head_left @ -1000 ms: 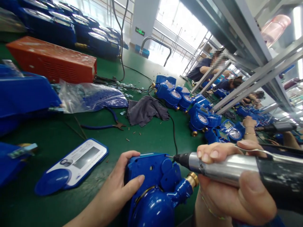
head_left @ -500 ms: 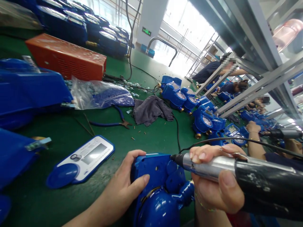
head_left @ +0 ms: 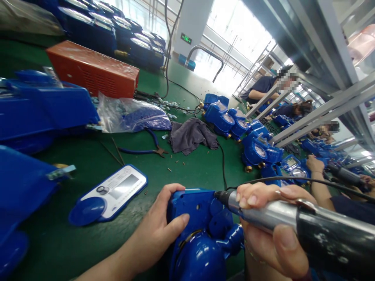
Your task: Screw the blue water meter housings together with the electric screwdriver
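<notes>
Left hand (head_left: pixel 158 230) clamps blue meter (head_left: pixel 202 230); right hand (head_left: pixel 269 230) grips electric screwdriver (head_left: pixel 281 214), tip at meter's 1 o'clock. Risk: tilted bit slips, strips screw.

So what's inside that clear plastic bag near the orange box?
The clear plastic bag holds a heap of small dark-blue pieces, piled toward its right end. They are too small to identify. Whatever lies beneath the heap is covered, and the bag's left end is crumpled.
</notes>
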`<state>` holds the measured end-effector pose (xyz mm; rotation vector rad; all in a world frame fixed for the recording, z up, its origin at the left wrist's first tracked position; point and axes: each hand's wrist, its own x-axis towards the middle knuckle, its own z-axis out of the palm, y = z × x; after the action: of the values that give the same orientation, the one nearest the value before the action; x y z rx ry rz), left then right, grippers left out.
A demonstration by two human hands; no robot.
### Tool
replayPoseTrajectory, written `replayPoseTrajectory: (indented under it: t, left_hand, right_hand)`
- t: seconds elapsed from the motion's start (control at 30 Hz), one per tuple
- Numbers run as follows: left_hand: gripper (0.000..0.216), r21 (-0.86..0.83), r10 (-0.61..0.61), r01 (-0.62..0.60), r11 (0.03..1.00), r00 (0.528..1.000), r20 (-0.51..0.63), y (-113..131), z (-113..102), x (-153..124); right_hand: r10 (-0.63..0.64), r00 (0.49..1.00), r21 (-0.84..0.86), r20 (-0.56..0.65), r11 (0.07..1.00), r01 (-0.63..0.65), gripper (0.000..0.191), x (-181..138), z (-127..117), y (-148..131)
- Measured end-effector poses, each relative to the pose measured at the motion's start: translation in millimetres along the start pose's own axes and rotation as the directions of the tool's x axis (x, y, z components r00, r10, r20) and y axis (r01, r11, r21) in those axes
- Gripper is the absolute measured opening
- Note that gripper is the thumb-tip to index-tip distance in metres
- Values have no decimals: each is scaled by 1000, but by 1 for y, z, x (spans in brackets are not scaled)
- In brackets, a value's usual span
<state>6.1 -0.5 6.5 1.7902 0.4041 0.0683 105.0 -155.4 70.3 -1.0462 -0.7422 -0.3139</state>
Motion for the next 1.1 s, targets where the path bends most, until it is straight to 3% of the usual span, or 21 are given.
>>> replayPoseTrajectory:
  t: [0.3, 0.53, 0.73, 1.1]
  left_hand:
    - [51, -38, 5, -3, 999, 999, 32, -4, 0, 1]
    - [50, -42, 15, -13, 999, 999, 37, -6, 0, 0]
    - [51, -71, 10, -7, 997, 999, 31, -6, 0, 1]
    - [47, -6, 18, -18, 1000, 1000, -4, -1, 1, 0]
  right_hand:
    - [35, 999, 77, -10, 996, -34, 32, 7, -14, 13]
    - [9, 1000, 33, 15, 999, -10, 33, 2, -3, 2]
    - [49, 999, 55, -4, 997, -48, 32, 5, -12, 9]
    - [3, 1000, -7, 10, 1000, -3, 33, 2, -16, 6]
